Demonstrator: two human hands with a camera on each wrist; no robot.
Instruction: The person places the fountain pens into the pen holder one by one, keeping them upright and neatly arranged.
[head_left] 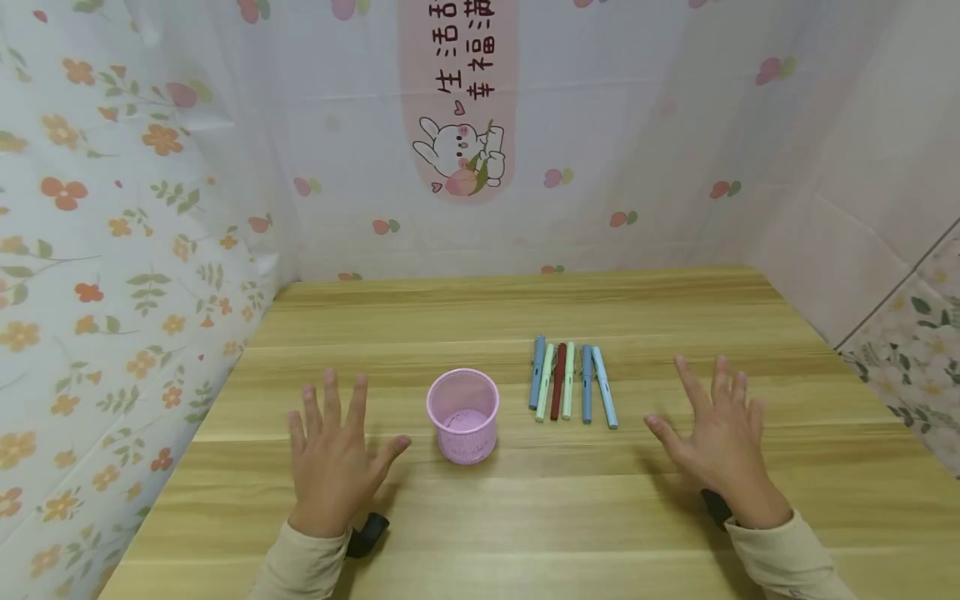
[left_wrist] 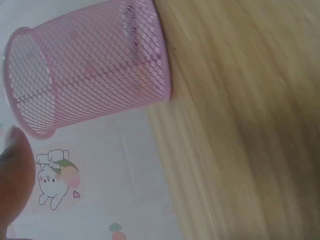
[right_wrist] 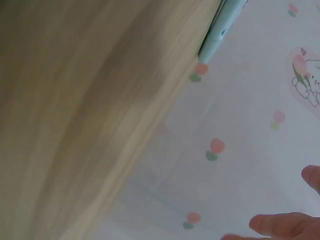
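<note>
Presently, six pens (head_left: 558, 383) lie side by side on the table (head_left: 525, 525), about midway between its left and right edges. From left to right: blue, pale green, dark red, pale green, blue, light blue. Their long axes run toward the far edge; the light blue pen slants, its far end leaning left. Clips, where visible, sit on the far halves; small dark marks on the barrels are too small to read.

A pink mesh cup (head_left: 467, 446) stands upright left of the pens, axis vertical, mouth upward. The left hand (head_left: 333, 467), nearest the cup, and the right hand (head_left: 723, 442), right of the pens, are both spread wide, holding nothing, fingers toward the far edge.

Behind that edge, a backdrop (head_left: 600, 100) bears a rabbit print (head_left: 457, 150) and dark red characters, legibly 生活 and 幸福, cut off above.
</note>
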